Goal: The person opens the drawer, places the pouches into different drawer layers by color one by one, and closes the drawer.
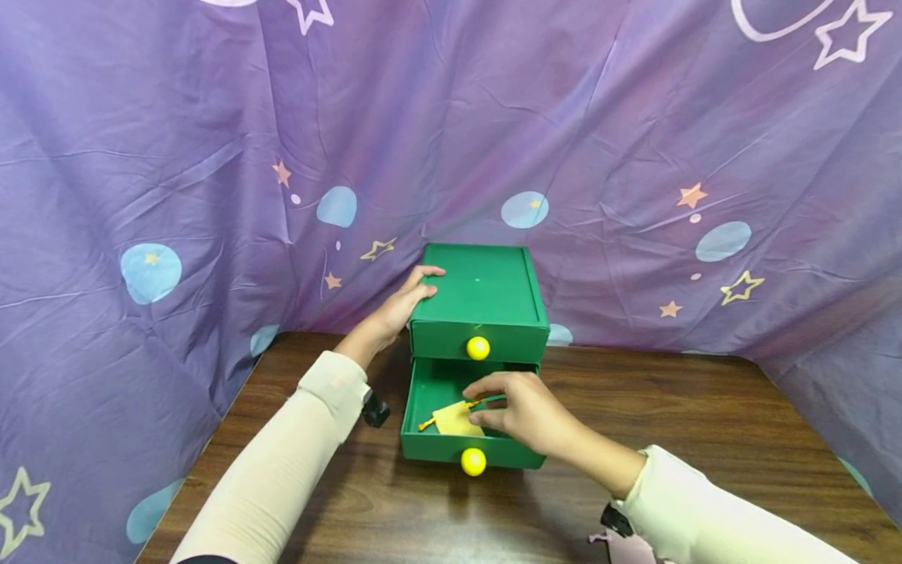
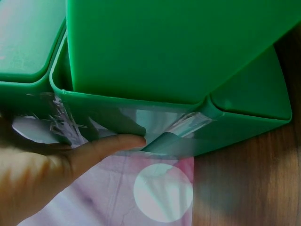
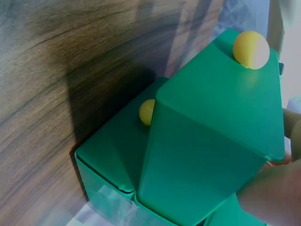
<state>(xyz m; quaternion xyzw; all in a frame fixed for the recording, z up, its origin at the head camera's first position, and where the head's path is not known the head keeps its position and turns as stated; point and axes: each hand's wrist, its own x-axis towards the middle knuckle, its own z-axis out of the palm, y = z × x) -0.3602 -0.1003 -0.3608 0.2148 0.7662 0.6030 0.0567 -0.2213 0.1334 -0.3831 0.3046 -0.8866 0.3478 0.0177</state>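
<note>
In the green plastic drawer (image 1: 431, 449), an orange cord (image 1: 474, 403) could snag the right hand (image 1: 524, 407), pinch unclear, dragging the flat yellow pouch (image 1: 452, 421); left hand (image 1: 400, 305) spread.

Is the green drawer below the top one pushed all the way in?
No, that green drawer sticks out past the top drawer, with its inside showing.

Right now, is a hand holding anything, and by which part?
It's unclear if the right hand pinches the yellow thing by its right end. The left hand just touches the side of the box.
</note>
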